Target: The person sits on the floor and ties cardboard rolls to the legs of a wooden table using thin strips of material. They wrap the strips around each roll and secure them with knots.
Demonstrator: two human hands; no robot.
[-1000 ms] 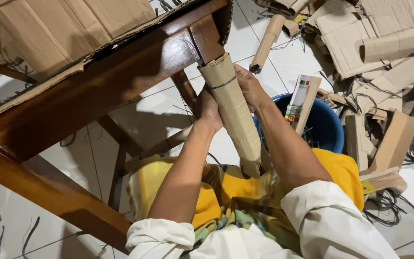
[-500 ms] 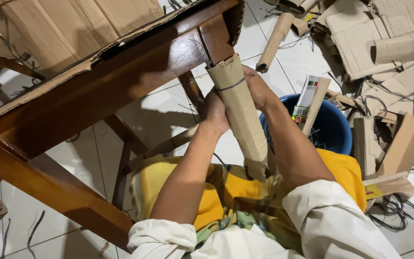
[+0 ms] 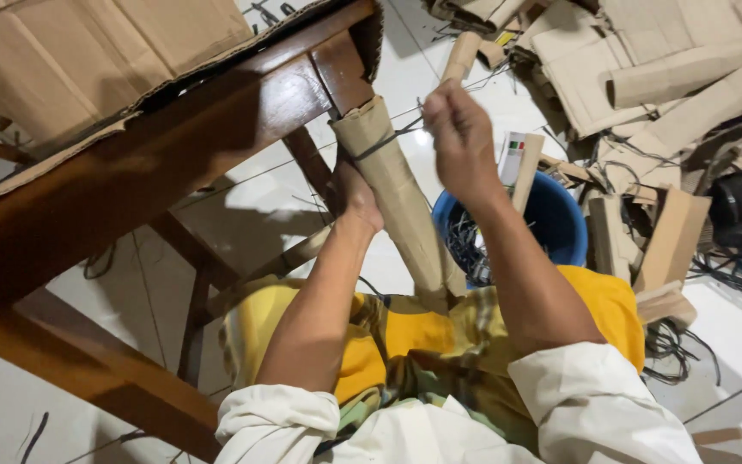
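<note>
A brown cardboard wrap [image 3: 397,193] covers one leg of a dark wooden table [image 3: 173,146]. My left hand [image 3: 355,196] presses against the wrap's left side, just below a thin dark tie [image 3: 375,144] that circles the wrap near its top. My right hand [image 3: 461,137] is raised to the right of the wrap, fingers pinched on the free end of that tie, which runs taut from the wrap to the hand. My knees in yellow cloth [image 3: 405,331] sit under the leg's lower end.
A blue bucket [image 3: 560,219] with dark ties and a small box in it stands right of the leg. Cardboard tubes and flat pieces [image 3: 680,77] lie scattered at the upper right. Loose black ties [image 3: 680,344] lie on the white tiled floor. A cardboard sheet [image 3: 70,51] covers the tabletop.
My right hand has left the wrap and pulled up and to the right with the tie's end. My left hand stays on the wrap.
</note>
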